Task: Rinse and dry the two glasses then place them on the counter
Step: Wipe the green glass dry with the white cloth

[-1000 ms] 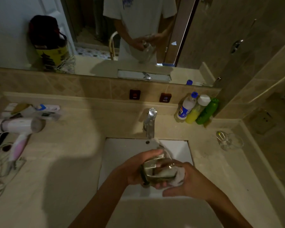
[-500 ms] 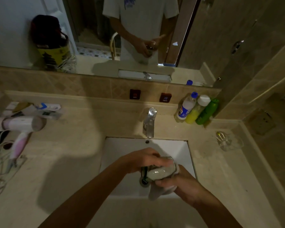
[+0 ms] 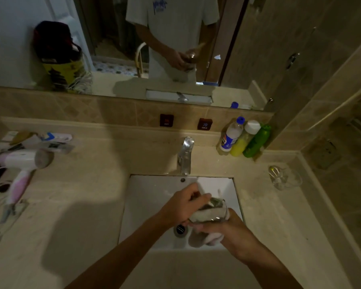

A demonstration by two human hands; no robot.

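Since a moment ago you've turned the glass so it lies sideways over the sink, cloth now trailing beneath it. Your left hand curls over the glass top; your right hand grips it from below through the cloth, fingertips hidden. On the counter at right, the second glass is dim, hard to make out.

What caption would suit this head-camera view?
Both hands dry a glass with a cloth over the sink.
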